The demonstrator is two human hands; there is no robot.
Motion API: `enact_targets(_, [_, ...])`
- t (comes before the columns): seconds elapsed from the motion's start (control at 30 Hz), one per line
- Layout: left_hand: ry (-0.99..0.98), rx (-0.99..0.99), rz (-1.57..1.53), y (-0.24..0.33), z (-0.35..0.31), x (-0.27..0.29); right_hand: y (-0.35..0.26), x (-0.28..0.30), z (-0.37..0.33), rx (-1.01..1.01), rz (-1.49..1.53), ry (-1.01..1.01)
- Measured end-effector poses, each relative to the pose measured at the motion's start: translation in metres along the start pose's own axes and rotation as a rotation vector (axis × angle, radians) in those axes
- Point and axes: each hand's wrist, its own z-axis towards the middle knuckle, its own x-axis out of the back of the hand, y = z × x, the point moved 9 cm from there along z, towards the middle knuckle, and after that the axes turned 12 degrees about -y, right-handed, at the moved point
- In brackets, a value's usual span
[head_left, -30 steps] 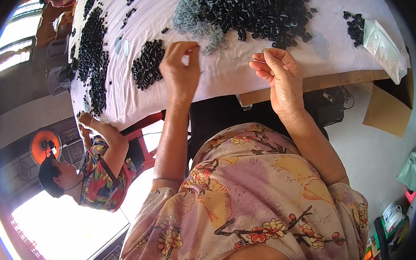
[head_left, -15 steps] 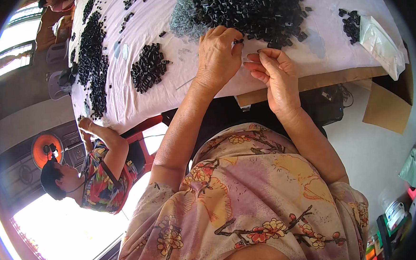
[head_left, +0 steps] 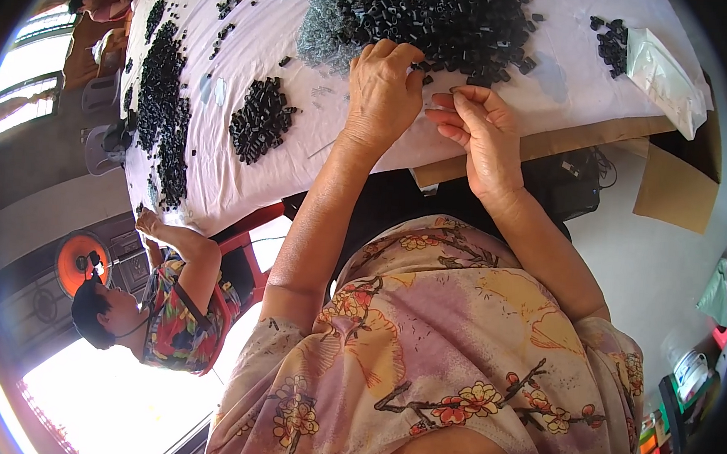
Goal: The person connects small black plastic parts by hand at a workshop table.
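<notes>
L hand (head_left: 384,95), fingers bent at nr edge of blk tube-pc heap (head_left: 455,29) on table (head_left: 579,99), can't tell if gripping; pcs prob. light, stiff, best pinched by sides; R hand (head_left: 494,135) thumb & index close tog., hold unclear.

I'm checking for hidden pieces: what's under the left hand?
Pale cloth shows around the left hand, with black pieces just beyond it; whatever lies directly beneath the hand is covered.

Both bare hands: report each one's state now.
Left hand: curled at the edge of the large heap of short black tubular pieces; its hold cannot be told.
Right hand: pinched closed, thumb to finger; anything held is too small to tell.
</notes>
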Motion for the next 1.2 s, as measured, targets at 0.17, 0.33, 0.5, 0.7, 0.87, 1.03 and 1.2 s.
enact_targets(0.17, [-0.005,0.013,0.005,0.000,0.002,0.000,-0.002,-0.002,0.000,-0.017,-0.024,-0.009])
enact_targets(0.33, [-0.043,-0.002,0.005,0.002,0.004,-0.001,-0.005,-0.003,0.000,0.004,-0.034,0.011])
enact_targets(0.5, [-0.061,0.000,-0.027,0.001,0.000,-0.002,-0.003,-0.002,0.001,-0.022,-0.050,0.004])
enact_targets(0.7, [-0.094,0.014,-0.010,0.000,0.001,-0.005,-0.003,-0.003,0.000,-0.025,-0.091,-0.014])
enact_targets(0.87, [-0.070,-0.025,-0.025,0.001,-0.004,-0.004,-0.003,-0.002,0.002,0.016,-0.044,-0.008])
enact_targets(1.03, [-0.083,-0.040,-0.111,0.010,-0.012,0.001,-0.006,-0.005,0.001,0.049,-0.089,-0.005])
enact_targets(1.2, [-0.110,0.007,-0.205,0.006,-0.016,-0.001,-0.002,-0.007,0.003,0.064,-0.093,-0.029])
